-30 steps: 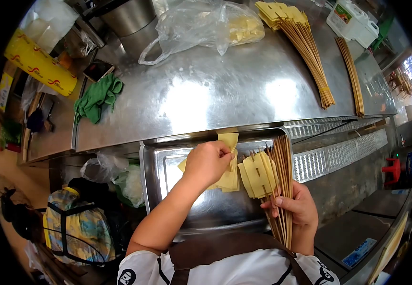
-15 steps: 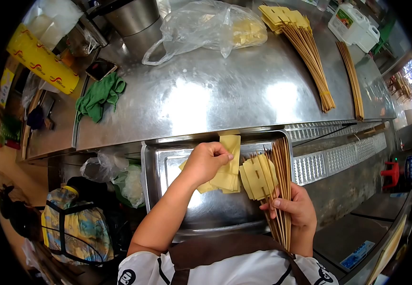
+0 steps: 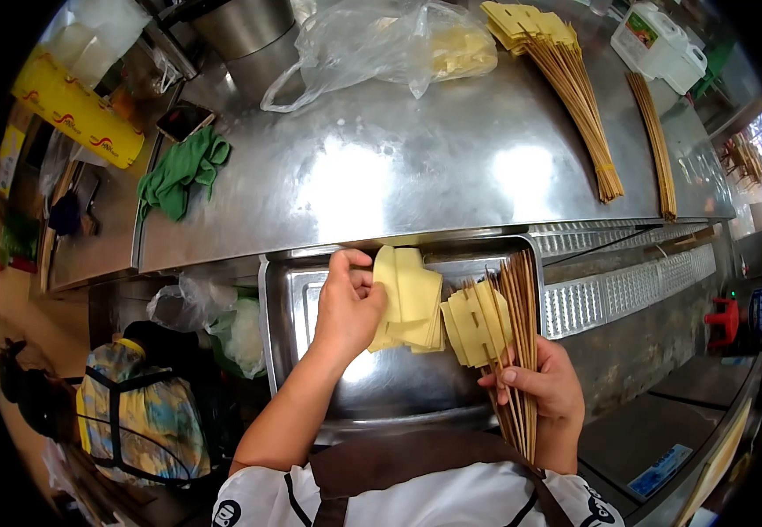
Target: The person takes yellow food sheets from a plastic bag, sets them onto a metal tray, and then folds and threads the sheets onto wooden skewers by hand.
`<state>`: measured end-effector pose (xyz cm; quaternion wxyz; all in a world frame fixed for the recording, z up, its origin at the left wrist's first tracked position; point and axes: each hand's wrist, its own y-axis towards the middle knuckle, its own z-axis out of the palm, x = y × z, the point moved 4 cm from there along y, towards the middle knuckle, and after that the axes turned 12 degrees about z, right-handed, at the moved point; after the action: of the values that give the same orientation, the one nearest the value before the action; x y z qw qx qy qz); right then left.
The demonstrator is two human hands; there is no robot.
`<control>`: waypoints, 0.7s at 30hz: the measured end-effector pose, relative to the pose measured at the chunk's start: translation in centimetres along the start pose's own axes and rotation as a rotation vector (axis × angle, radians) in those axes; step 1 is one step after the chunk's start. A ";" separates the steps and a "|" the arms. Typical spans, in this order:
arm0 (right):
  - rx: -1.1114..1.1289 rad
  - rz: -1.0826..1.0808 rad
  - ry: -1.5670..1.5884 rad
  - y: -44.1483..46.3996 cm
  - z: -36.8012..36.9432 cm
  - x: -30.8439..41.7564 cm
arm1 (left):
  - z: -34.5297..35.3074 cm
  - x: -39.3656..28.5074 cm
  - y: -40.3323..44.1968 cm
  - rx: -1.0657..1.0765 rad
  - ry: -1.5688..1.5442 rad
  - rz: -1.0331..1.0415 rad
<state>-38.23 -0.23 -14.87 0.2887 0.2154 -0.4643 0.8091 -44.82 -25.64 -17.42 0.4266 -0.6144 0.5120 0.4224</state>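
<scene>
My left hand (image 3: 348, 307) pinches the left edge of a thin yellow sheet (image 3: 388, 274) that looks like tofu skin. Beneath and beside it lies a loose stack of similar sheets (image 3: 420, 303) in a shallow steel tray (image 3: 381, 400). On the right, my right hand (image 3: 544, 382) is closed around a bundle of bamboo skewers (image 3: 519, 299), whose lower ends run down toward my apron. Several folded yellow sheets (image 3: 478, 325) are threaded on some of these skewers, just above my right fingers.
On the steel counter (image 3: 311, 193) lie a plastic bag (image 3: 355, 53) with yellow sheets, a bundle of loaded skewers (image 3: 574, 114), bare skewers (image 3: 653, 145) and a green cloth (image 3: 183, 171). A white jug (image 3: 658, 48) stands at the back right. A perforated metal rack (image 3: 609, 294) is right of the tray.
My left hand has moved left and slightly down, from the top of the stack to its left edge, and a sheet there is now lifted. My right hand and skewers stay almost still.
</scene>
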 end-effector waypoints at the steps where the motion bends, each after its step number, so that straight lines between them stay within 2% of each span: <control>1: 0.000 0.002 -0.001 0.0 0.0 0.0 | -0.2 0.5 0.0 -0.033 -0.024 -0.004; 4: -0.031 0.014 -0.009 -0.1 0.0 0.0 | -0.9 1.5 -0.1 -0.058 0.049 -0.031; 6: -0.045 -0.011 -0.016 0.0 0.3 0.2 | -1.0 1.3 -0.2 0.066 0.314 0.020; 7: -0.042 -0.009 -0.015 0.0 0.4 0.1 | -1.1 1.1 -0.3 0.065 0.317 0.018; 10: -0.040 -0.010 -0.004 -0.1 0.3 0.1 | -1.0 1.0 -0.4 0.145 0.250 -0.029; 12: -0.062 0.004 -0.021 -0.1 0.2 0.2 | -1.0 1.6 -0.5 0.166 -0.129 -0.057; 16: -0.059 -0.009 -0.006 -0.1 0.2 0.1 | -1.7 0.5 -1.0 0.187 -0.195 -0.083; 18: -0.015 0.003 0.033 0.1 0.1 -0.2 | -2.1 -1.9 -1.4 0.092 0.200 0.156; 19: -0.012 0.005 0.032 0.1 0.1 -0.2 | -2.1 -1.7 -1.4 0.090 0.201 0.155; 21: -0.025 0.020 0.018 0.0 0.1 -0.2 | -1.6 -2.5 -1.3 0.164 0.379 0.480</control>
<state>-38.11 -0.41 -14.93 0.2875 0.1998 -0.4738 0.8080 -43.66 -26.32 -14.52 0.2599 -0.5071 0.7452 0.3464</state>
